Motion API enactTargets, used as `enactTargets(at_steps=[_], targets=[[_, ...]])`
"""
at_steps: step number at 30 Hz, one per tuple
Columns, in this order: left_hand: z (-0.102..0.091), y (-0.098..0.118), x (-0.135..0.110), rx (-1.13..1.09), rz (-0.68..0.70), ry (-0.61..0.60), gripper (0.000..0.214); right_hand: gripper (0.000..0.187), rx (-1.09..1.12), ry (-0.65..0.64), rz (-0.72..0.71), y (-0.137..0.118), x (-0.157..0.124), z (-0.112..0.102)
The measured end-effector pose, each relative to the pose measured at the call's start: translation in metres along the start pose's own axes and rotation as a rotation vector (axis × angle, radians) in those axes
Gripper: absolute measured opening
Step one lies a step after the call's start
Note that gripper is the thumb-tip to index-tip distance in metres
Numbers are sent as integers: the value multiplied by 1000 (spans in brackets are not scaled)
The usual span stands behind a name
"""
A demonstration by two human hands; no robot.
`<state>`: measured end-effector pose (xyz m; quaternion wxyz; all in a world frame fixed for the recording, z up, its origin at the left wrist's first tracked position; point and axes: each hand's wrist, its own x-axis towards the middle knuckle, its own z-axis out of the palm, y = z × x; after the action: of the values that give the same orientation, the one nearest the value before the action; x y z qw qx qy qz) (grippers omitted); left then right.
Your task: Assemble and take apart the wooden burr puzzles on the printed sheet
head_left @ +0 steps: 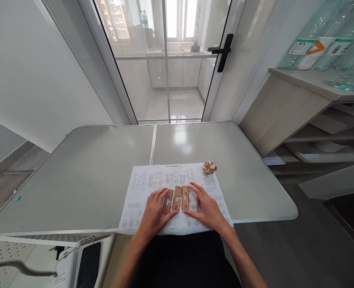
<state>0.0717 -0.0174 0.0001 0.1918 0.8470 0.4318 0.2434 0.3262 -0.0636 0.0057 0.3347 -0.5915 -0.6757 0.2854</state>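
Three flat wooden puzzle pieces lie side by side on a printed instruction sheet point(139, 180). The left wooden puzzle piece point(168, 201), marked 1, is notched and tilted. The middle wooden puzzle piece point(177, 198), marked 3, also has a notch. On the right, the wooden puzzle piece point(185, 206) marked 2 has a long slot. My left hand point(156, 208) curls around the left piece, fingers at its top and thumb near the lower ends. My right hand point(205, 208) spans the right piece, fingertips at its upper corner and thumb at its lower end.
An assembled wooden burr puzzle point(209, 168) stands on the sheet's upper right corner. The grey folding table point(90, 180) reaches to a glass door point(183, 72). Plastic bottles point(323, 48) stand on a shelf point(303, 84) at right. A dark phone-like slab point(88, 264) lies lower left.
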Motion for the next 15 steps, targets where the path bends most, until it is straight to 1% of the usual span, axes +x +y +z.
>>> enactTargets(at_steps=[1,3,7,11,15], targets=[[0,0,-1,5,-4,7,76,84,-16,-14,-10,-1,1,0],[-2,-1,-3,18,-17,28,72,85,-36,-20,-22,-1,3,1],[-7,-5,-8,39,-63,72,62,77,-44,10,-17,1,6,6],[-12,-8,-11,43,-106,87,41,75,-21,53,-23,4,4,10],[-13,-4,-14,39,-122,122,36,73,7,55,-1,6,3,9]])
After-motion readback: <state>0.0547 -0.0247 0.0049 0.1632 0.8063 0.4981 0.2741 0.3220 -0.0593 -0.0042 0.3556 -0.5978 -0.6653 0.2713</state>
